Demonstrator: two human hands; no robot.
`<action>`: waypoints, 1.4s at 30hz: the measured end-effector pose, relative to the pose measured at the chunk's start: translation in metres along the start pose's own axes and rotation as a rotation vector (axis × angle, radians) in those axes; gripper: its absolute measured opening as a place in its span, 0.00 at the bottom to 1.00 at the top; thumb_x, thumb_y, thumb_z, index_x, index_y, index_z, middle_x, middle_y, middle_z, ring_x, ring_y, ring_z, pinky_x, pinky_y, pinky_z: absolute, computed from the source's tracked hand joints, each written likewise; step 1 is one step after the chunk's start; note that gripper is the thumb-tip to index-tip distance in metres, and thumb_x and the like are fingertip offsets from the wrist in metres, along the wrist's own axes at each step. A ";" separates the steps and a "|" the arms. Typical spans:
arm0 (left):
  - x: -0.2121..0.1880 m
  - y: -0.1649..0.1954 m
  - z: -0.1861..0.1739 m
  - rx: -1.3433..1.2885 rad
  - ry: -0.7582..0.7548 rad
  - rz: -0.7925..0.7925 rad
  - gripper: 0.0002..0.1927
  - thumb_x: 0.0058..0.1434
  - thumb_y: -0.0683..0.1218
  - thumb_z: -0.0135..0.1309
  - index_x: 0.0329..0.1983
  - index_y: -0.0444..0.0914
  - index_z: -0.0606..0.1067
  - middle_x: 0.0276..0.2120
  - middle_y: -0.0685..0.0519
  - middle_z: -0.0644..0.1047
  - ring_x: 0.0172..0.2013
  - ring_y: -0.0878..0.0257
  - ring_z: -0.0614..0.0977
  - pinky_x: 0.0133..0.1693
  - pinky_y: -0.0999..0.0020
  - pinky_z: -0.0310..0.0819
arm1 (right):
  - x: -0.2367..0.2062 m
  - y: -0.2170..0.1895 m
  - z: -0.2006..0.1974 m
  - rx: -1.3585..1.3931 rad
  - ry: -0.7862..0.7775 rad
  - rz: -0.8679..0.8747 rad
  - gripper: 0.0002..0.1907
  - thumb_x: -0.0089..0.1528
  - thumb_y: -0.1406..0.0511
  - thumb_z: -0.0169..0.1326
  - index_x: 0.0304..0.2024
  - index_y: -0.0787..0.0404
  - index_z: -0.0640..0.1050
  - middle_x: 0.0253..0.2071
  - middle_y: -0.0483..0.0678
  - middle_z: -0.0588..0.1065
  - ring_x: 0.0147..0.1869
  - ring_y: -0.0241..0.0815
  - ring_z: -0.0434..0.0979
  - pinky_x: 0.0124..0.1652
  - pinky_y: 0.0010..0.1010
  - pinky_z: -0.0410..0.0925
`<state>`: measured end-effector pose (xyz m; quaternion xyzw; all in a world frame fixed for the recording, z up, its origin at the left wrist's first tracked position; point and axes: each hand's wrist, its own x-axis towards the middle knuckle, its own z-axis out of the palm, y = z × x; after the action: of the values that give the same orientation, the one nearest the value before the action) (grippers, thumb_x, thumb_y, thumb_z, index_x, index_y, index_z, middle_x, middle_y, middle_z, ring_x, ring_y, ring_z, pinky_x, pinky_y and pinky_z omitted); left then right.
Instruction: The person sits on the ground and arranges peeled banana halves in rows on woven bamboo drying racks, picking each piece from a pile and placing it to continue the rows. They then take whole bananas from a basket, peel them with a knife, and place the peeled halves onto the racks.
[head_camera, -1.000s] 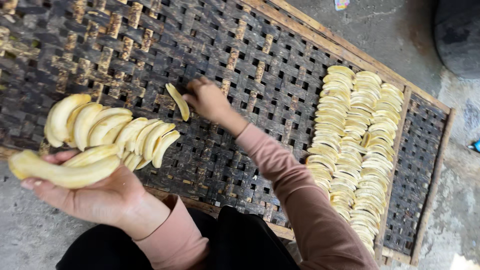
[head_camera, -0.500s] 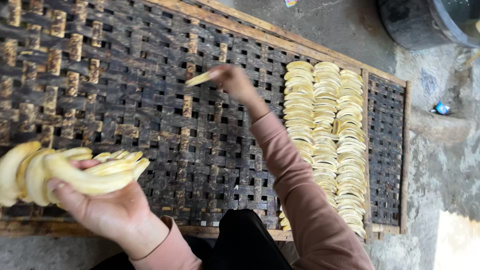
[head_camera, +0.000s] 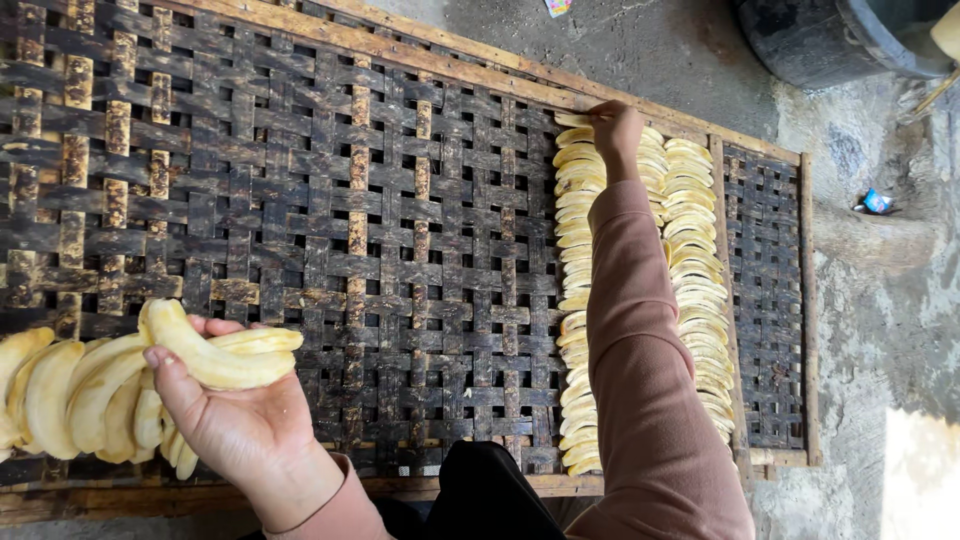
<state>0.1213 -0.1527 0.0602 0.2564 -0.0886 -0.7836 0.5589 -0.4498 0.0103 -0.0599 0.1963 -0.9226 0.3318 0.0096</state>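
Where the rough grey concrete floor (head_camera: 660, 50) shows along the far and right edges, a large woven rack (head_camera: 330, 210) of dark, stained strips in a pale wooden frame lies flat on it, filling most of the view. Beyond the rack's far right corner stands a dark barrel (head_camera: 830, 40), and a small blue scrap (head_camera: 877, 202) lies on the floor off the rack's right end. Near that right end, rows of banana slices (head_camera: 690, 250) lie in overlapping columns; the pink sleeve (head_camera: 640, 350) crosses over them and hides the middle of the rows. The right hand (head_camera: 617, 128) is at the far end of the rows, fingers pinched together on one slice (head_camera: 573, 119) at the top of the left column. At the rack's near left edge, the left hand (head_camera: 235, 420) is closed around a bunch of slices (head_camera: 110, 385) fanned out leftward, thumb pressing on top.
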 end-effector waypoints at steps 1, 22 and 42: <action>0.000 0.001 -0.001 0.007 0.001 0.003 0.17 0.77 0.53 0.55 0.63 0.41 0.74 0.50 0.56 0.79 0.46 0.66 0.78 0.54 0.66 0.74 | -0.003 -0.005 0.000 -0.018 0.108 -0.019 0.08 0.54 0.66 0.68 0.37 0.57 0.86 0.41 0.50 0.81 0.44 0.46 0.84 0.46 0.34 0.74; -0.019 -0.060 0.033 0.082 -0.311 -0.391 0.22 0.65 0.47 0.63 0.60 0.36 0.73 0.53 0.51 0.78 0.51 0.63 0.80 0.53 0.66 0.78 | -0.157 -0.107 -0.096 0.793 -0.188 -0.082 0.12 0.74 0.61 0.52 0.53 0.63 0.77 0.45 0.41 0.75 0.49 0.32 0.73 0.50 0.27 0.69; -0.113 -0.145 -0.066 0.794 -0.647 -0.852 0.12 0.66 0.46 0.59 0.47 0.35 0.73 0.34 0.52 0.78 0.32 0.61 0.80 0.33 0.65 0.77 | -0.503 -0.061 -0.069 1.472 -0.390 0.588 0.21 0.70 0.66 0.49 0.64 0.67 0.69 0.50 0.50 0.79 0.52 0.42 0.79 0.51 0.34 0.73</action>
<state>0.0619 0.0135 -0.0234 0.2073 -0.4247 -0.8812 0.0086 0.0289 0.1889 -0.0429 -0.0433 -0.4673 0.8017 -0.3702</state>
